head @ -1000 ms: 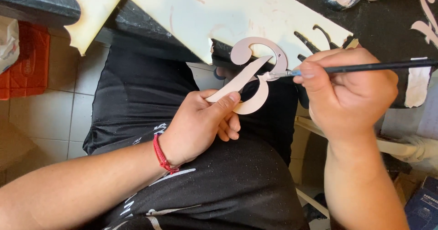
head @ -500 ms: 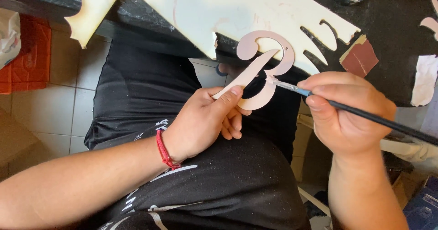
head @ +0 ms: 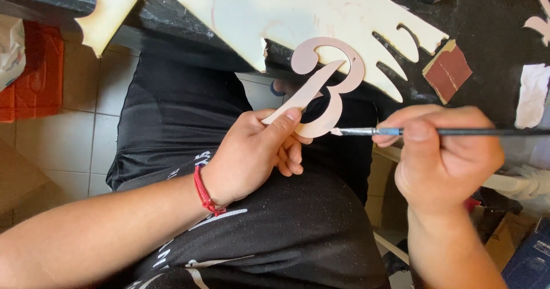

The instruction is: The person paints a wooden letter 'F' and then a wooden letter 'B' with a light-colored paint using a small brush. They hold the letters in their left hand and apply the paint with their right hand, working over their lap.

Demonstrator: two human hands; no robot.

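Dark worktable [head: 492, 25] | left hand [head: 252, 157] pinches cutout [head: 326, 88] | right hand [head: 441, 157] brush [head: 401, 131] touching

A dark, speckled worktop [head: 492, 31] fills the upper part of the view, its edge running slantwise from upper left to the right. A large cream cut-out board [head: 240, 8] lies flat on it, with pointed ends jutting past the edge and curled slots cut near its right end. Just right of the board lies a folded piece of reddish-brown sandpaper [head: 448, 70]. Further right a crumpled white scrap [head: 531, 94] rests on the top, and a pale cut-out piece [head: 541, 14] lies at the right margin
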